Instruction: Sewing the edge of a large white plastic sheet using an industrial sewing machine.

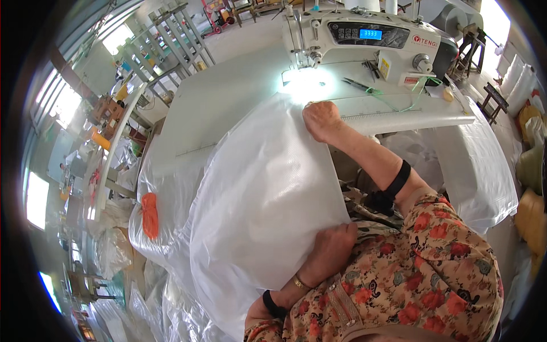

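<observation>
A large white plastic sheet (262, 188) runs from the sewing machine (364, 48) toward my body and drapes over the table's front edge. My right hand (321, 121) is closed on the sheet's right edge, just in front of the bright lamp spot at the needle. Close to my waist, my left hand (335, 245) is also closed, gripping the same edge lower down. The fingertips of both hands are mostly hidden. Glare washes out the needle and presser foot.
Thread snips (358, 85) lie right of the needle, near green string (407, 105). More white sheeting (476, 171) hangs at the right. An orange bundle (150, 215) rests on plastic at the left, near a cluttered side table (117, 134).
</observation>
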A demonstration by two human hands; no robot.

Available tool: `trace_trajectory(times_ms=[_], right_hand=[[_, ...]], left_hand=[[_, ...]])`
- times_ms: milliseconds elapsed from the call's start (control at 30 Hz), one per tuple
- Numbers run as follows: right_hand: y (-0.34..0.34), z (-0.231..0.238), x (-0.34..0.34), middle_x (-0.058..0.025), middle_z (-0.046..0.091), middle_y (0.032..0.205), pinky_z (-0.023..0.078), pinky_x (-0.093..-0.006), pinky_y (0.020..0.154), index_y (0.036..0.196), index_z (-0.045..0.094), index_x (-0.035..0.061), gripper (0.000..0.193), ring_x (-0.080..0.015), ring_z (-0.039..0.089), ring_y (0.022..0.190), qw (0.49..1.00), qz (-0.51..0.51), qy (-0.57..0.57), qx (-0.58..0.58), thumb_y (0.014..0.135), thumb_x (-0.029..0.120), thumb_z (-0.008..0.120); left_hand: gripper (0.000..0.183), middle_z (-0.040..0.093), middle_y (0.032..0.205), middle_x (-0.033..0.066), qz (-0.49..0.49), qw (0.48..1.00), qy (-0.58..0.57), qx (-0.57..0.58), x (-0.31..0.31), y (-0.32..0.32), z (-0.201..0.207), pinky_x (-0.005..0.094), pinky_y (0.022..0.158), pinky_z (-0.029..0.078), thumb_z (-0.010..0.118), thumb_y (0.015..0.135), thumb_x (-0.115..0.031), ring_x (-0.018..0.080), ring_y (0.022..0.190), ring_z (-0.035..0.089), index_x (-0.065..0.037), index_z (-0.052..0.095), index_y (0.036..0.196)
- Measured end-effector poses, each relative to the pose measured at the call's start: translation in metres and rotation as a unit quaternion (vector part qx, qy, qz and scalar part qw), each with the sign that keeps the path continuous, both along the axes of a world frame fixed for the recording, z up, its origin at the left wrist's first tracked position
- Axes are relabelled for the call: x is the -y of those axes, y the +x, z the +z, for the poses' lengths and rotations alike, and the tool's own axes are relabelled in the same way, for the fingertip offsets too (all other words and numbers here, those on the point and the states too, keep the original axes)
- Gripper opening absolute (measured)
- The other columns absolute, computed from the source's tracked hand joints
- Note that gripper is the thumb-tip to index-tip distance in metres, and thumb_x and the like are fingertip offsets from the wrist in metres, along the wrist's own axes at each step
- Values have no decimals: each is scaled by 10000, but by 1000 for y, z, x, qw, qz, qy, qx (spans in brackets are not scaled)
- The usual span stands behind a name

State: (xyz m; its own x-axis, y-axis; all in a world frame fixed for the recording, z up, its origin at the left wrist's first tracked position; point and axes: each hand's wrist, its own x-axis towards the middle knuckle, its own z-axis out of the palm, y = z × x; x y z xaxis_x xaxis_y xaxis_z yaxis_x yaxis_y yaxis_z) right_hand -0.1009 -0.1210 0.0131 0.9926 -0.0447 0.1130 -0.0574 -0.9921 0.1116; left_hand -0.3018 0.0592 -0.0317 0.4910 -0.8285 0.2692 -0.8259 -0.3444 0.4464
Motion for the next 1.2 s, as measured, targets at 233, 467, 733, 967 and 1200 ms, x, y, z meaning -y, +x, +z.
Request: trace_trajectory(times_ms=[233, 467, 733, 967, 1200], right_hand=[[23, 7, 6, -95, 704, 841, 537, -348, 703, 785, 708, 64, 70, -248, 687, 852, 1000, 14, -6, -19, 740, 96, 665], [56, 4, 21, -110, 698, 835, 542, -360, 683, 792, 702, 54, 104, -263, 686, 843, 999, 42, -5, -13, 698, 28, 666], [28, -1, 17, -165, 684, 860, 534, -389, 724, 838, 659, 16, 113, -314, 681, 833, 982, -85, 159, 56, 751, 8, 586], [-4, -5, 20, -184, 678, 919, 533, -405, 752, 974, 609, -25, 193, -332, 675, 870, 986, -54, 156, 27, 812, 40, 525], [-29, 6, 5, -185, 679, 811, 550, -369, 657, 1301, 420, -143, 550, -294, 687, 782, 998, -19, 58, -12, 787, 0, 552]], left_hand=[[106, 588, 694, 109, 12, 1000, 20, 1, -3, 20, 1, 414, 535, 489, 584, 770, -34, 310, 635, 622, -35, 507, 844], [97, 594, 720, 120, 68, 998, 3, -9, 8, 49, 3, 436, 553, 496, 564, 802, -25, 332, 651, 627, -30, 498, 873], [71, 576, 661, 166, 103, 968, -174, -148, 18, 49, 19, 400, 539, 466, 577, 829, -12, 342, 593, 603, -11, 507, 830], [104, 564, 657, 177, 47, 937, -270, -216, 57, 46, 13, 354, 514, 435, 606, 816, 8, 328, 551, 554, -10, 508, 843], [117, 572, 660, 197, 72, 969, -183, -152, 58, 50, -8, 408, 528, 454, 625, 793, 4, 394, 625, 592, -31, 522, 835]])
